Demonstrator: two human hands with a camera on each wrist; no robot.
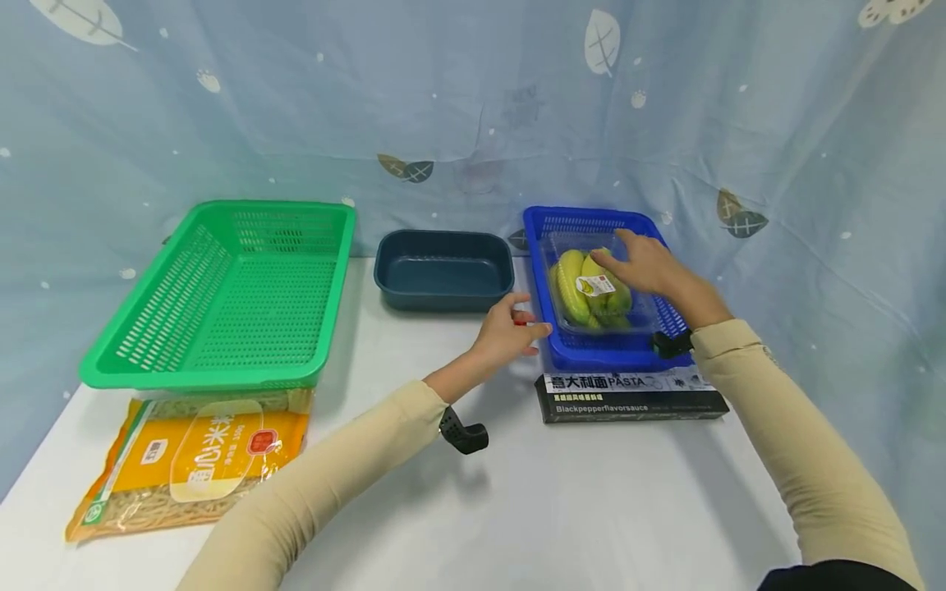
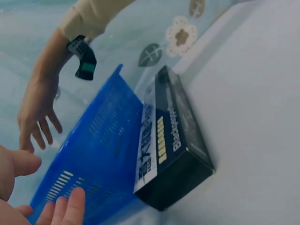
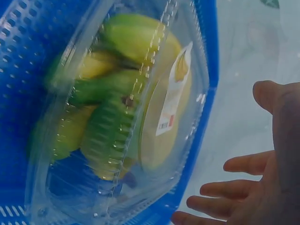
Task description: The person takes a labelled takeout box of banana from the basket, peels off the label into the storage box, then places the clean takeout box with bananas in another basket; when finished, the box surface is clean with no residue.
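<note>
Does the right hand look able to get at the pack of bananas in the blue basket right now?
Probably yes. The right hand hovers open just over the clear banana pack, which lies uncovered in the open-topped blue basket. Nothing lies between them; the left hand is beside the basket.

A white table (image 1: 562,501) carried everything. At its far left stood a green basket (image 1: 229,295), its front edge resting on a yellow packet of noodles (image 1: 192,460) that lay flat near the left front. A dark blue tub (image 1: 443,269) sat at the middle back. To its right stood a blue basket (image 1: 591,349), and just in front of it, touching it, lay a black pasta box (image 1: 628,398)
</note>
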